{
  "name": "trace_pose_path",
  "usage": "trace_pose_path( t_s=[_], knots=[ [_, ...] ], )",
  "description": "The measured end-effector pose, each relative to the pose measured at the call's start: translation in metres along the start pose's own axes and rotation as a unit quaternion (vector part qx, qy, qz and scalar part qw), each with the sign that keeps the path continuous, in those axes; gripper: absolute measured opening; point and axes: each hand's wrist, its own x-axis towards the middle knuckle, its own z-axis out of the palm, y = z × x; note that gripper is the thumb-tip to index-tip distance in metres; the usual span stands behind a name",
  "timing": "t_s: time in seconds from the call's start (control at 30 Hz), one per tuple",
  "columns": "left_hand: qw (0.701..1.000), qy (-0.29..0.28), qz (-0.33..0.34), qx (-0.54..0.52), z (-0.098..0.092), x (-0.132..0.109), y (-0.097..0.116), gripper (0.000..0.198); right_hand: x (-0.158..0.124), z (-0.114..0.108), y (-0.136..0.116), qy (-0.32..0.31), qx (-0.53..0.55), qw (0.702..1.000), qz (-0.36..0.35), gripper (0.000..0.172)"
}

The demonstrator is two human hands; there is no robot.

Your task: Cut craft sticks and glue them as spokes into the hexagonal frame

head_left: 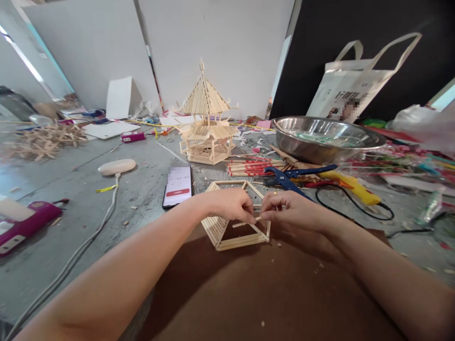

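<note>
A hexagonal frame of thin wooden sticks (pixel 243 244) lies on the brown board (pixel 263 289), its left section filled with sticks laid side by side. Over the frame, my left hand (pixel 234 204) is closed in a pinch. My right hand (pixel 289 209) pinches from the other side, thumb and forefinger together. Between the two sets of fingertips shows the pale end of a short wooden stick (pixel 259 219), mostly hidden by the fingers. Behind stands a two-tiered stick pavilion (pixel 206 102) with a pointed roof.
A phone (pixel 178 185) lies left of the frame. Blue cutting pliers (pixel 287 180), a yellow-handled tool (pixel 355 187) with a black cord and red-tipped sticks (pixel 245 168) lie behind my right hand. A steel basin (pixel 327 142) stands farther back. A white cable (pixel 95 232) runs along the left.
</note>
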Motion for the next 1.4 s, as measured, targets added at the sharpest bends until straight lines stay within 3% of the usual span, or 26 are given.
trace_pose_path(
  t_s=[0.2,0.43,0.73,1.4],
  knots=[
    [0.997,-0.057,0.020,0.042,0.001,-0.001,-0.002,0.020,0.000,0.006,0.002,-0.024,0.029,0.999,0.026,0.027],
    [0.994,-0.074,0.005,0.078,0.000,-0.003,0.000,0.019,0.000,0.009,0.004,-0.038,0.024,0.998,0.038,0.027],
    [0.989,-0.092,-0.007,0.114,0.003,-0.002,0.001,0.022,0.000,0.010,-0.002,-0.036,-0.062,0.996,0.048,0.020],
    [0.984,-0.142,-0.003,0.110,0.005,0.001,-0.004,0.025,0.001,0.011,0.000,-0.056,-0.049,0.996,0.052,0.022]
  ],
)
